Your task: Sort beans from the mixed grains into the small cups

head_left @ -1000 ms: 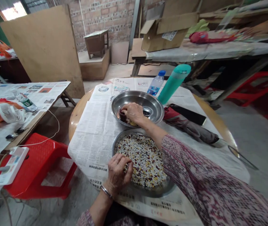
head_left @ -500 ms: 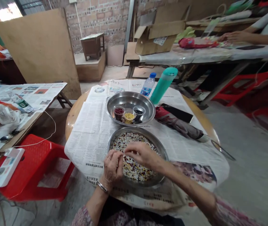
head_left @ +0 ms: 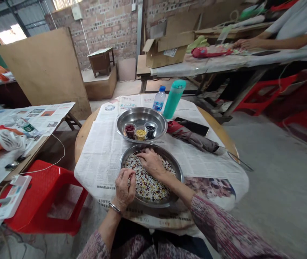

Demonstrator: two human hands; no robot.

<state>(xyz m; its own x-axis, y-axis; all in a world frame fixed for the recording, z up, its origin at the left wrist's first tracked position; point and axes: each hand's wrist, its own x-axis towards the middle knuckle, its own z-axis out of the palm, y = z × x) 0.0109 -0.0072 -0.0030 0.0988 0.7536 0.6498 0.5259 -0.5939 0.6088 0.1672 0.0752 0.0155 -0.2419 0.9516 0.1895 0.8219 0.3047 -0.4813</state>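
Note:
A steel bowl [head_left: 180,177] in front of me holds a mix of white grains with dark red, yellow and black beans [head_left: 150,189]. My left hand [head_left: 125,185], with a bracelet at the wrist, is curled closed at the bowl's left rim; some beans show in the gap between thumb and fingers. My right hand [head_left: 152,163] reaches over the mix toward the far side, its fingers apart and their tips down at the beans. Behind stands a second steel bowl [head_left: 121,122] with small clear cups of red beans [head_left: 130,128], yellow beans [head_left: 140,133] and black beans [head_left: 150,129].
Newspaper [head_left: 94,144] covers the round table. A water bottle [head_left: 159,99], a teal flask [head_left: 174,99], a phone [head_left: 193,126] and a folded umbrella [head_left: 196,138] lie or stand beyond. A red stool [head_left: 42,201] carries a power strip [head_left: 13,198]. Another person's hands [head_left: 246,43] work at the back table.
My right hand has moved from beside the left fingertips to the far part of the mix, its fingers spreading. My left hand stays curled at the rim. The camera view has shifted.

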